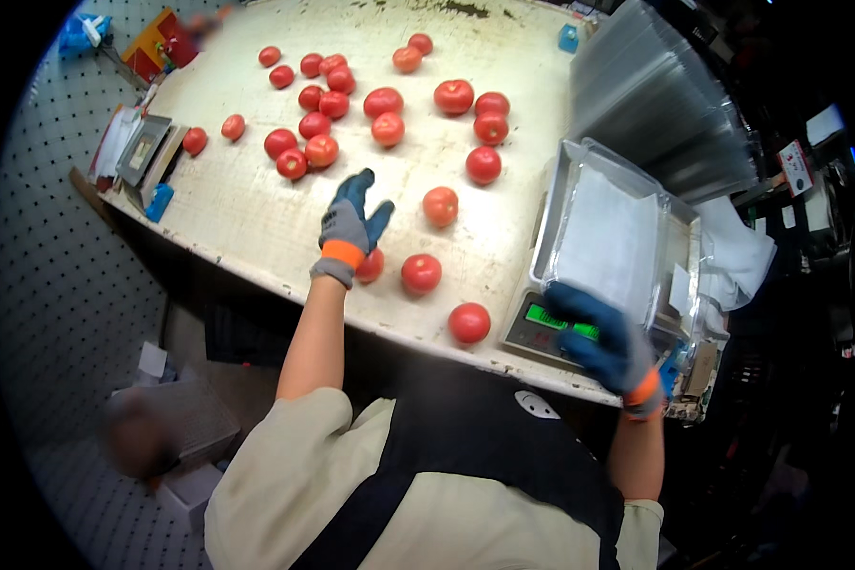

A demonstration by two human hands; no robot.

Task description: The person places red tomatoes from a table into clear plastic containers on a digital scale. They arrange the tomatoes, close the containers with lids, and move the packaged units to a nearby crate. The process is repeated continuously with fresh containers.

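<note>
My left hand (353,217), in a grey and blue work glove, is over the pale worktop (228,206) with its fingers apart and nothing held. A tomato (370,266) lies partly hidden beside its wrist. Several more tomatoes are spread beyond it, among them a pair (291,164) near the fingertips. My right hand (598,338), gloved alike and blurred, hovers over the front of a digital scale (527,335) with a lit green display; its fingers look spread, and no held thing shows. On the scale sits a metal tray (541,249) with a clear plastic bag (602,235) lying in it.
A stack of clear plastic sheets or bags (655,100) stands behind the scale. White crumpled plastic (737,246) lies to its right. A second scale (144,149) is at the worktop's left end. Another person's blurred head (137,433) is at lower left, near a white crate (199,413).
</note>
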